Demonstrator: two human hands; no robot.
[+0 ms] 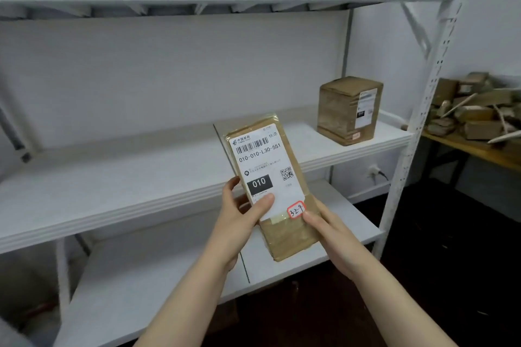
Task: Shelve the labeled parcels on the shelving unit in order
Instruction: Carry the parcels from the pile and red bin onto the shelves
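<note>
One box (349,110) sat shelved; left hand (239,217) and right hand (329,229) gripped a flat parcel (270,172), not yet placed; a heap (476,113) waited nearby.

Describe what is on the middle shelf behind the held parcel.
One brown box with a white label stands near the shelf's right end. The parcel covers a strip of shelf; whatever lies there is hidden.

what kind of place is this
Likely a parcel depot or pickup room: a white shelving unit, a flat parcel bearing a shipping label, and a heap of parcels on a side table.
</note>
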